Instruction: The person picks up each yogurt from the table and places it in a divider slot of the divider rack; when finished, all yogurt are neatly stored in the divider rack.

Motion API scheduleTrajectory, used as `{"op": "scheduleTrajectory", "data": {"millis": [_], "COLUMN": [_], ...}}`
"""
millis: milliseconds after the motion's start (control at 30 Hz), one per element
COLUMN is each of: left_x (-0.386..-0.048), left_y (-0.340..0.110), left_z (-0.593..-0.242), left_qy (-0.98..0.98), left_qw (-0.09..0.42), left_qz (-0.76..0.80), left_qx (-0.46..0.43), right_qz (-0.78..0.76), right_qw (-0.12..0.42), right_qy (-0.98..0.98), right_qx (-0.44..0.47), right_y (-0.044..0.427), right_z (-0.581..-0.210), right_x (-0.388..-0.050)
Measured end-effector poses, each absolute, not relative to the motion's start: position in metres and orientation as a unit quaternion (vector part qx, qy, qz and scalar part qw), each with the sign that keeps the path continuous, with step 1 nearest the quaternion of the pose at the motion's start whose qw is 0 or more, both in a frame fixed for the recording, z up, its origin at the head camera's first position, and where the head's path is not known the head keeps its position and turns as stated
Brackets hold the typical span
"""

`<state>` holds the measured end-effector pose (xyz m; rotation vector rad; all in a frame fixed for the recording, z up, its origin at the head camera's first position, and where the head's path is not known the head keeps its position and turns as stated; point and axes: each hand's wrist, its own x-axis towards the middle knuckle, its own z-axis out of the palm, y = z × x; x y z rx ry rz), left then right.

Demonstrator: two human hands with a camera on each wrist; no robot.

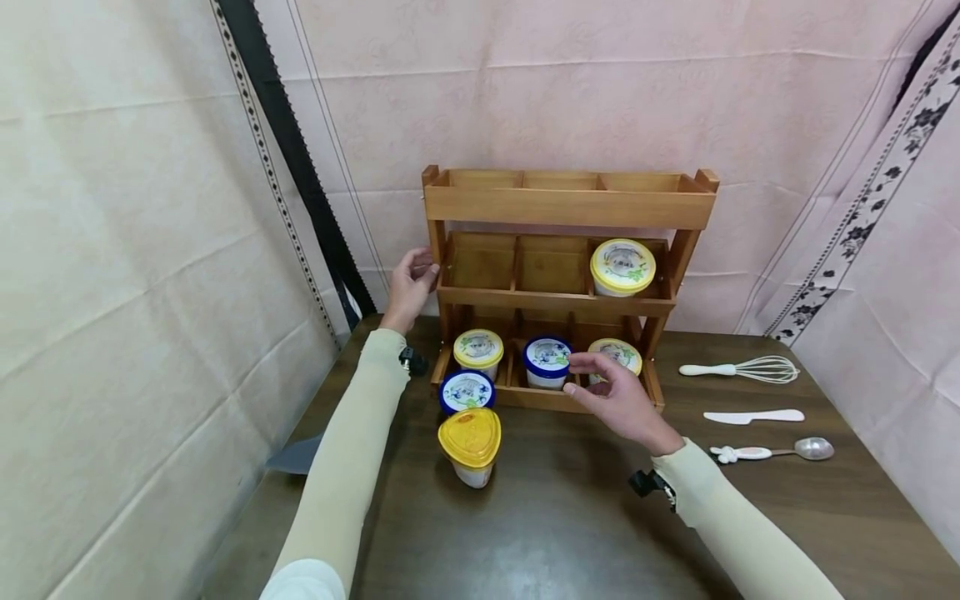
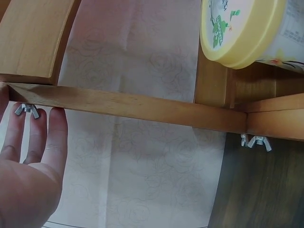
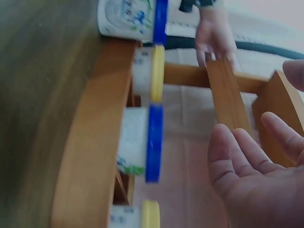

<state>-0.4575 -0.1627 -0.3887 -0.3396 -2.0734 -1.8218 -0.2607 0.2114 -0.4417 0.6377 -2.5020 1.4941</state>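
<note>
My left hand (image 1: 409,287) is at the left post of a wooden three-tier rack (image 1: 570,208). In the left wrist view its fingers (image 2: 56,142) touch the post beside a wing nut (image 2: 27,110), with the thumb on the other side. My right hand (image 1: 621,402) hovers before the bottom tier, fingers apart, holding nothing. Just left of it is a blue-lidded tub (image 1: 547,358) in the middle compartment. Yellow-lidded tubs sit in the left (image 1: 478,350) and right compartments (image 1: 618,352), the right one partly hidden by my hand. Another yellow-lidded tub (image 1: 622,267) stands tilted on the middle tier.
In front of the rack's left side stand a blue-lidded tub (image 1: 467,390) and a tub with a rounded triangular yellow lid (image 1: 471,437). A whisk (image 1: 750,369), a white knife (image 1: 753,417) and a spoon (image 1: 780,451) lie at right. A grey flat object (image 1: 295,457) shows beside my left sleeve.
</note>
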Motion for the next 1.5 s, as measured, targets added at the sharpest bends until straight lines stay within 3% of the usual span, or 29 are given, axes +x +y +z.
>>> {"op": "scheduleTrajectory", "data": {"millis": [433, 867, 1500], "left_x": [-0.460, -0.458, -0.458], "left_y": [-0.161, -0.164, -0.164], "left_z": [-0.386, -0.388, -0.389], "left_qy": [-0.735, -0.740, -0.739], "left_qw": [0.180, 0.182, 0.178], "left_qz": [-0.641, -0.636, -0.637], "left_qx": [-0.131, -0.126, -0.125], "right_qz": [0.491, 0.449, 0.445], "right_qw": [0.030, 0.019, -0.009], "right_qy": [-0.824, -0.813, -0.820], "right_qx": [0.279, 0.371, 0.360], "right_y": [0.167, 0.119, 0.099], "right_z": [-0.458, -0.477, -0.489], "right_x": [-0.254, -0.241, -0.229]}}
